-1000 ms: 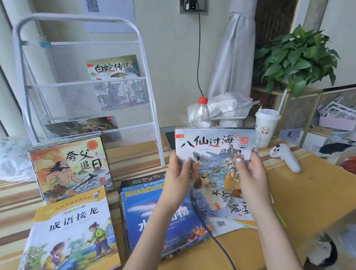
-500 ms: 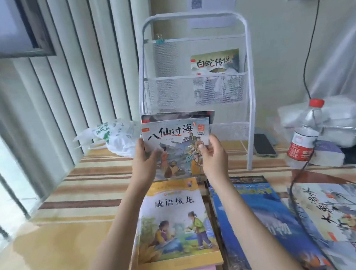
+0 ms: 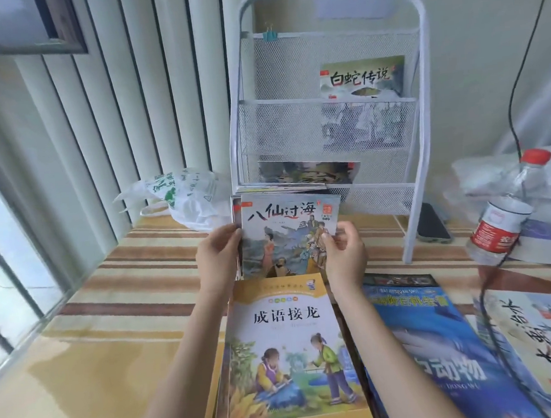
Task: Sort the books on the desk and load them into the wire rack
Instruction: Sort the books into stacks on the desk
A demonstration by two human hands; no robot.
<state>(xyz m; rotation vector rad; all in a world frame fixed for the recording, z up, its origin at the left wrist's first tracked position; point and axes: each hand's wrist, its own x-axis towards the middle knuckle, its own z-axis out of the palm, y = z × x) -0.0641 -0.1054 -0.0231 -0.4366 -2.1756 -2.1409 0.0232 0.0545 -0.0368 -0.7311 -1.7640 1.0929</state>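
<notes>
While gripped from both sides: 八仙过海 picture book [image 3: 289, 237], cover facing up, lying on top of a stack of thin books [image 3: 279, 188] right in front of the wire rack.
Left hand: [image 3: 217, 258] curled round the book's left edge, fingers [image 3: 233, 233] wrapped at the edge, thumb side hidden behind.
Right hand: [image 3: 345, 252] pinching the right edge, thumb [image 3: 327, 239] on the cover, fingers bent behind.
How far open: neither spread, both closed on the same book.
Wire rack: [image 3: 423, 131] white mesh, upright at the back of the desk, against the wall.
Upper pocket: 白蛇传说 book [image 3: 361, 78] standing in it, right side.
Lower pocket: dark-covered book [image 3: 307, 173] leaning, title unreadable.
Nearest pile: 成语接龙 book [image 3: 295, 349] on top, yellow border, between the forearms, just below the held book.
Right of that: blue animal encyclopedia [image 3: 433, 345] flat on the desk, then an ink-painting cover [image 3: 548, 342] at the frame edge.
Desk: [image 3: 118, 320] striped cloth at the back, bare wood nearer.
Left of rack: white plastic bag [image 3: 181, 196].
Right of rack: dark phone [image 3: 432, 223] lying flat, water bottle [image 3: 502, 214] with red cap.
</notes>
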